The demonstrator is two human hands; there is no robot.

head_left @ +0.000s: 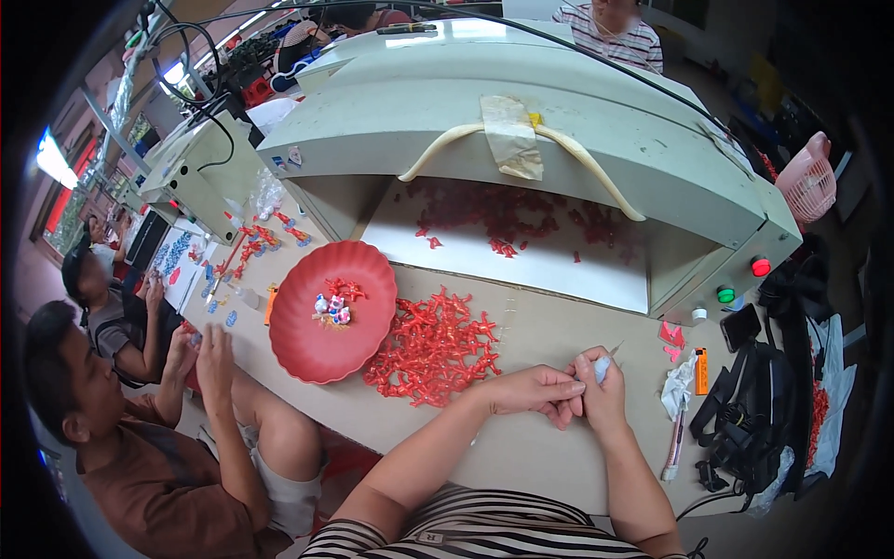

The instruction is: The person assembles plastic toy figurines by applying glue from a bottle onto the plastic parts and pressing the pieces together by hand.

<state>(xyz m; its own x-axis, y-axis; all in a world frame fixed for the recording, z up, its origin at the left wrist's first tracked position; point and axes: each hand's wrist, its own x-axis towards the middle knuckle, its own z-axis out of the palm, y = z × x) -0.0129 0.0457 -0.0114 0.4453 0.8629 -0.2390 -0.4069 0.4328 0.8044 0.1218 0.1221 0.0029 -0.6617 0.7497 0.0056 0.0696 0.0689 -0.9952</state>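
Both hands meet above the front of the table, right of the red pile. My right hand [603, 396] is closed around a thin pointed tool [603, 367] with a whitish wrap, its fine tip standing out beyond the fingers. Touching it from the left, my left hand [545, 391] has its fingers curled and pinched together; anything between them is hidden. Close to my left forearm lies a heap of small glossy red figures [438, 349]. A scalloped red bowl [312, 349] beside the heap holds some red pieces and a few white, blue and pink figures [333, 307].
A grey machine hood [643, 168] spans the back, with more red pieces [503, 214] inside. At right are a crumpled white tissue [678, 387], an orange box [701, 371] and a black bag [750, 401]. A co-worker [149, 447] sits close on the left.
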